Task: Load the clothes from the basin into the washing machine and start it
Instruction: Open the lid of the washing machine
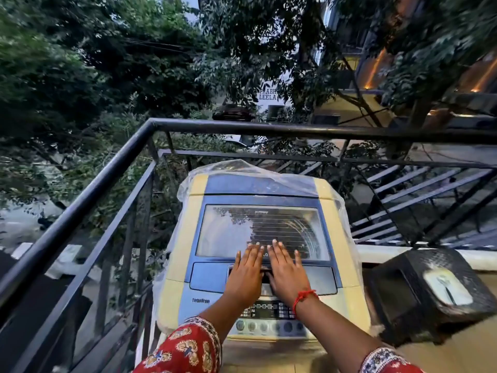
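Note:
A top-loading washing machine [185, 238], cream and blue, stands on a balcony with clear plastic draped over its back and sides. Its glass lid [236, 227] is down. My left hand [246, 273] and my right hand [286, 270] lie flat side by side on the front edge of the lid, fingers spread over the glass, holding nothing. A red thread circles my right wrist. The control panel [269, 319] with buttons and round knobs sits below my wrists. No basin or clothes are in view.
A black metal railing [107, 170] runs along the left and behind the machine. A dark perforated crate-like object [403, 292] sits on the ledge to the right. Trees, a metal staircase and buildings lie beyond.

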A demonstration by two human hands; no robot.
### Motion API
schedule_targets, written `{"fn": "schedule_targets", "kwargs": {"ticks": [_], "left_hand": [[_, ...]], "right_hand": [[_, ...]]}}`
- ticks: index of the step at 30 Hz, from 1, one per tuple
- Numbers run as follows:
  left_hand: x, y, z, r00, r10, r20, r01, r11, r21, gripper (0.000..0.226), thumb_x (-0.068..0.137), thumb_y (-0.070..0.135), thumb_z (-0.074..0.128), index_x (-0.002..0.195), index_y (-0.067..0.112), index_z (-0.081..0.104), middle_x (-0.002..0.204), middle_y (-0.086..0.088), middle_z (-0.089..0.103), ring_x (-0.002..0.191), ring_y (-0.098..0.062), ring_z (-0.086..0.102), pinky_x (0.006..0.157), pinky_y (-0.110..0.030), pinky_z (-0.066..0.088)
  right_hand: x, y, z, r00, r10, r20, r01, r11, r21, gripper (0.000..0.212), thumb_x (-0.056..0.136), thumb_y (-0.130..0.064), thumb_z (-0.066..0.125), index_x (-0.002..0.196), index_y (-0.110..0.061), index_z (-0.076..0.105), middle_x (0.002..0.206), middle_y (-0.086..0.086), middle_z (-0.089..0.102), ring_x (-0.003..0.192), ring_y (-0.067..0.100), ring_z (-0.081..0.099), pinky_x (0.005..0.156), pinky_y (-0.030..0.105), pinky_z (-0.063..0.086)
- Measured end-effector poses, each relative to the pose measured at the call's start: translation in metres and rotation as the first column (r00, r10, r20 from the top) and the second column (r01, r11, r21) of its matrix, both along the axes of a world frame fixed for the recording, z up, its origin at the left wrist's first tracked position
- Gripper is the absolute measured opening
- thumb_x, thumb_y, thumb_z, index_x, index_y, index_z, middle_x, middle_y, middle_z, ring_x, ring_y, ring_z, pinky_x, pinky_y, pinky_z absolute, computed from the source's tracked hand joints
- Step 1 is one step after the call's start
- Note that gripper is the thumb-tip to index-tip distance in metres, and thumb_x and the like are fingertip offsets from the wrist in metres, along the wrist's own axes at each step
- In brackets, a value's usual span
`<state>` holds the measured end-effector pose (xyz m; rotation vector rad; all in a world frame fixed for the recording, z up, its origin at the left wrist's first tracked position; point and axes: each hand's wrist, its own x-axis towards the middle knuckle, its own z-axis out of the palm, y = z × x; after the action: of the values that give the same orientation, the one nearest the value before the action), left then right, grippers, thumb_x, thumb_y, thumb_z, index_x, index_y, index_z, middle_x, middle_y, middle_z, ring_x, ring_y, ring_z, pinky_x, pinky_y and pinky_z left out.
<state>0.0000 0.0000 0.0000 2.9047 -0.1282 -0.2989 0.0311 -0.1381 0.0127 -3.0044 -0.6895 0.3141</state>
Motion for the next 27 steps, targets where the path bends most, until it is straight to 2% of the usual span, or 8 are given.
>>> {"fn": "schedule_targets", "kwargs": {"ticks": [1, 3, 5, 6, 8, 11, 18, 27], "left_hand": [[-0.001, 0.000, -0.001, 0.999, 0.018, 0.028, -0.019, 1.000, 0.005, 0.062, 0.098, 0.028, 0.034, 0.153, 0.013, 0.010, 0.161, -0.007, 0.015, 0.147, -0.029, 0.011, 0.121, -0.043, 0.009], [-0.004, 0.002, -0.002, 0.993, 0.083, 0.080, -0.084, 0.996, 0.013, 0.052, 0.096, 0.036, 0.036, 0.143, 0.016, 0.032, 0.147, -0.006, 0.038, 0.130, -0.029, 0.037, 0.108, -0.043, 0.032], [-0.007, 0.003, -0.003, 0.984, 0.091, 0.151, -0.096, 0.995, 0.032, 0.037, 0.094, 0.039, 0.035, 0.124, 0.019, 0.045, 0.129, -0.003, 0.050, 0.110, -0.027, 0.048, 0.090, -0.041, 0.041], [-0.008, 0.003, -0.002, 0.985, 0.081, 0.155, -0.087, 0.996, 0.034, 0.033, 0.095, 0.039, 0.034, 0.119, 0.019, 0.047, 0.123, -0.002, 0.052, 0.106, -0.026, 0.049, 0.086, -0.040, 0.040], [-0.007, 0.004, 0.003, 0.989, 0.044, 0.139, -0.052, 0.997, 0.054, 0.031, 0.097, 0.038, 0.032, 0.117, 0.019, 0.046, 0.119, -0.002, 0.053, 0.107, -0.025, 0.048, 0.084, -0.039, 0.039], [-0.008, 0.005, 0.009, 0.991, 0.001, 0.133, -0.007, 0.999, 0.045, 0.029, 0.099, 0.034, 0.031, 0.118, 0.018, 0.046, 0.119, -0.002, 0.055, 0.112, -0.025, 0.049, 0.085, -0.039, 0.042], [-0.020, 0.005, 0.007, 0.998, -0.012, 0.054, 0.010, 0.999, 0.041, 0.040, 0.101, 0.038, 0.027, 0.101, 0.016, 0.061, 0.102, -0.008, 0.069, 0.093, -0.030, 0.065, 0.071, -0.035, 0.048], [-0.022, 0.001, 0.017, 0.995, 0.042, 0.086, -0.038, 0.998, -0.045, 0.044, 0.099, 0.040, 0.027, 0.095, 0.016, 0.063, 0.098, -0.007, 0.069, 0.088, -0.027, 0.065, 0.072, -0.035, 0.048]], "right_hand": [[-0.002, 0.000, -0.001, 1.000, 0.006, 0.023, -0.007, 1.000, 0.020, 0.064, 0.095, -0.034, 0.051, 0.149, -0.013, 0.024, 0.160, 0.007, 0.018, 0.147, 0.025, 0.020, 0.115, 0.052, 0.022], [-0.005, -0.002, -0.002, 0.995, -0.016, 0.100, 0.008, 0.996, 0.088, 0.049, 0.083, -0.034, 0.069, 0.125, -0.016, 0.053, 0.135, 0.006, 0.053, 0.119, 0.027, 0.054, 0.090, 0.045, 0.052], [-0.010, -0.001, 0.001, 0.990, 0.007, 0.140, -0.019, 0.996, 0.084, 0.035, 0.076, -0.028, 0.075, 0.103, -0.020, 0.055, 0.106, 0.001, 0.057, 0.089, 0.022, 0.058, 0.065, 0.034, 0.053], [-0.011, -0.002, -0.001, 0.991, 0.034, 0.130, -0.046, 0.995, 0.092, 0.027, 0.080, -0.026, 0.070, 0.101, -0.020, 0.053, 0.100, 0.001, 0.056, 0.086, 0.022, 0.057, 0.062, 0.033, 0.052], [-0.012, -0.003, 0.002, 0.994, 0.044, 0.104, -0.056, 0.992, 0.113, 0.014, 0.096, -0.029, 0.050, 0.105, -0.019, 0.053, 0.103, 0.002, 0.060, 0.093, 0.024, 0.060, 0.069, 0.036, 0.052], [-0.018, -0.008, -0.001, 1.000, 0.002, -0.024, 0.001, 0.988, 0.154, 0.032, 0.103, -0.035, 0.031, 0.107, -0.017, 0.057, 0.104, 0.005, 0.067, 0.096, 0.026, 0.063, 0.076, 0.038, 0.048], [-0.022, -0.012, -0.007, 0.995, -0.014, -0.095, 0.037, 0.971, 0.238, 0.038, 0.101, -0.037, 0.031, 0.093, -0.017, 0.062, 0.090, 0.005, 0.067, 0.088, 0.022, 0.060, 0.077, 0.034, 0.044], [-0.026, -0.010, 0.008, 0.995, -0.025, -0.094, 0.051, 0.959, 0.279, 0.036, 0.100, -0.035, 0.030, 0.089, -0.017, 0.059, 0.081, 0.000, 0.056, 0.086, 0.020, 0.058, 0.077, 0.033, 0.041]]}}
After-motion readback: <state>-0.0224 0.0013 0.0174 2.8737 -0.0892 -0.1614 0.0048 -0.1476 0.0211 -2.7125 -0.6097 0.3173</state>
